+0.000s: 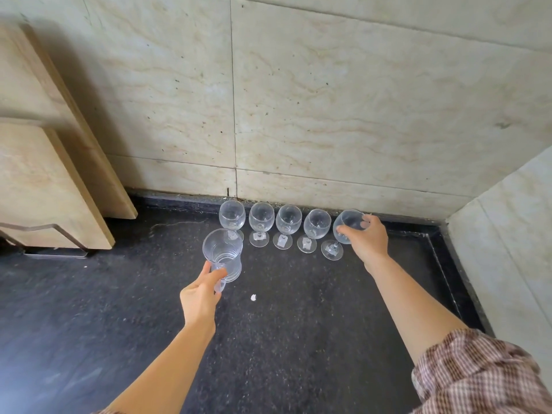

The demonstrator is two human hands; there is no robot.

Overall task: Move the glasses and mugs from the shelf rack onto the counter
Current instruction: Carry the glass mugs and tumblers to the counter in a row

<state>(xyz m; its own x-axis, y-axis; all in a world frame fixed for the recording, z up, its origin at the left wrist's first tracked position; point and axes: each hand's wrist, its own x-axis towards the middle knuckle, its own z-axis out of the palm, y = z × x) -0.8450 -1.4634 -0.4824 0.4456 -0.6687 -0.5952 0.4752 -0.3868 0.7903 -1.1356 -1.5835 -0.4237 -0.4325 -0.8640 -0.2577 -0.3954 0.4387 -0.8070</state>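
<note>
The left hand (199,297) grips a ribbed glass mug (222,254) low on its body, mouth tilted toward the wall, just in front of the leftmost wine glass (232,216). At the row's far end, the right hand (368,239) wraps the bowl of the fifth wine glass (346,227), whose foot seems to rest on the black counter (298,324). By my reading, the mug's setting-down spot lies straight below it.

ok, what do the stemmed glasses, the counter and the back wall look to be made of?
Stemmed glasses: clear, glossy, likely glass, though clear plastic can't be ruled out; the counter shows through the bowls.
Counter: black, fine pale speckle, dull sheen; looks like polished stone, perhaps granite.
Back wall: beige slabs with wavy brown veining and thin joints; marble-like stone or tile, hard to say which.
</note>
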